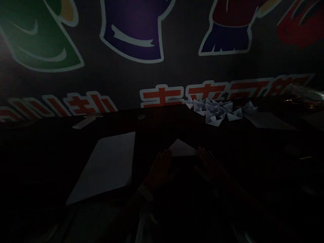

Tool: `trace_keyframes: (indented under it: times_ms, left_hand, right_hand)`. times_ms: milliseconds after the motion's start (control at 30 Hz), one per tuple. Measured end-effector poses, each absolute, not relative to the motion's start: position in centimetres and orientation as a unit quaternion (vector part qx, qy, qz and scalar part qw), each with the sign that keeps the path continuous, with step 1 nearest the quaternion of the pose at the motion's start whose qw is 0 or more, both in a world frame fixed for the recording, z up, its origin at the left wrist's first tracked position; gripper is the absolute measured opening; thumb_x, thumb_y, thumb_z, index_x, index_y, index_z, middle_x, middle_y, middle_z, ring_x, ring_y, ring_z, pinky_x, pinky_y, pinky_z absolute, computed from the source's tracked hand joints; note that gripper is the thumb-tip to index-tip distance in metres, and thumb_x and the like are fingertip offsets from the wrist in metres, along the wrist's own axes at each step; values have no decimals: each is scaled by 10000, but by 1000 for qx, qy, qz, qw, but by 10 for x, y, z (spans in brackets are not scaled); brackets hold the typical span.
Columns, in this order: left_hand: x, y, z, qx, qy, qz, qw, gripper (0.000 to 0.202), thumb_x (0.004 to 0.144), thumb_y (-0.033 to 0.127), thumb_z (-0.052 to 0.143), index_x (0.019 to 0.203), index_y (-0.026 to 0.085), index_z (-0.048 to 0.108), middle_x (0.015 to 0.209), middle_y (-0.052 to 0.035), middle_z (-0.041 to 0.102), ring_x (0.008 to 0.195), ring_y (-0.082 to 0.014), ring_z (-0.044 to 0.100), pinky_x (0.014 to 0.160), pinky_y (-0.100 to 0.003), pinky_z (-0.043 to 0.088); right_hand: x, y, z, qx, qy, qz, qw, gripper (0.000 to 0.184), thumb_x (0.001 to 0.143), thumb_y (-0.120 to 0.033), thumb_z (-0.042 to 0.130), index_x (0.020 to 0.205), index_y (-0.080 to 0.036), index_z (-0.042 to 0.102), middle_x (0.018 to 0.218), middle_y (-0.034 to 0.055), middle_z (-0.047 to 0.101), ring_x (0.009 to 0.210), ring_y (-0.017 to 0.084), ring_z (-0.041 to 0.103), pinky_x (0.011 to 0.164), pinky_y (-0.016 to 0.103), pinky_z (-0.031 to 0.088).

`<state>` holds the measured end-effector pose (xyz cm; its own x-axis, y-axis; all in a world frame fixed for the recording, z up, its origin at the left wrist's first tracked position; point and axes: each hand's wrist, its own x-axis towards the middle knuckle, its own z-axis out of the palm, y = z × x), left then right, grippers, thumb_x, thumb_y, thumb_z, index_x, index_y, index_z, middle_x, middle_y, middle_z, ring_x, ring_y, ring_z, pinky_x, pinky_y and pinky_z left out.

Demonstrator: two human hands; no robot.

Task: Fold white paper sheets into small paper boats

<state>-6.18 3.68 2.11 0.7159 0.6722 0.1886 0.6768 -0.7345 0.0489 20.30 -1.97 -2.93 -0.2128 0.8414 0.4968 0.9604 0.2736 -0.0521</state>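
Note:
A folded white sheet of paper (181, 149) lies on the dark table in front of me, its upper edge coming to a point like a low triangle. My left hand (159, 168) rests flat at its left end, fingers stretched out and touching the paper. At the opposite end, the fingertips of my right hand (210, 164) lie on the right corner, the hand flat with its thumb apart. Both hands are dim, so finger detail is hard to make out. Left of my hands is a flat white paper stack (106, 165).
Several folded paper boats (215, 111) are grouped at the back right, beside a loose sheet (269, 120). A pale flat item (84, 121) and a small round object (141, 117) lie toward the back. Behind the table stands a painted wall (182, 71).

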Motion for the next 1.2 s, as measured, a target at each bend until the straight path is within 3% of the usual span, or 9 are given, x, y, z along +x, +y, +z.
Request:
trace_keyframes:
  times_ms: [433,600,800,900,1000,1200]
  left_hand:
    - [-104,34,27,-931,-352,-81,61,687,902,577,219,1401,107,263,1446,-139,304,1349,-237,252,1115,-463,104]
    - [-109,36,27,-935,-336,-86,68,652,917,549,220,1394,107,262,1439,-148,321,1344,-225,267,1117,-460,99]
    - [-107,39,30,-933,-337,-99,76,539,945,467,241,1332,110,356,1392,-142,405,1304,-230,338,1110,-476,99]
    - [-90,48,41,-923,-367,-91,72,416,949,413,294,1180,141,507,1226,-118,562,1157,-240,494,1080,-488,165]
    - [-66,60,52,-906,-417,-45,61,282,926,347,397,945,158,605,1008,-102,640,958,-248,591,948,-448,346]
    - [-49,83,53,-881,-468,-37,-66,322,848,371,536,1098,169,534,1016,-90,646,913,-242,621,781,-338,449]
  right_hand:
    - [204,-20,-29,-584,-770,-145,211,710,872,-483,416,1437,-118,186,1439,177,324,1348,263,244,1080,482,244]
    - [205,-20,-27,-593,-767,-144,197,644,883,-484,387,1404,-121,281,1423,172,358,1334,251,284,1077,478,243]
    - [206,-11,-18,-609,-757,-142,190,449,917,-405,338,1276,-182,486,1332,115,499,1230,247,448,1031,479,302]
    - [209,0,-11,-628,-740,-146,193,325,913,-336,382,1089,-202,618,1200,89,607,1080,239,562,930,417,402]
    - [216,13,0,-633,-744,-114,179,240,888,-301,435,930,-219,656,1026,64,662,921,212,611,782,345,456]
    - [234,34,19,-614,-769,-3,177,152,783,-232,552,893,-201,650,901,54,652,853,196,594,748,323,441]
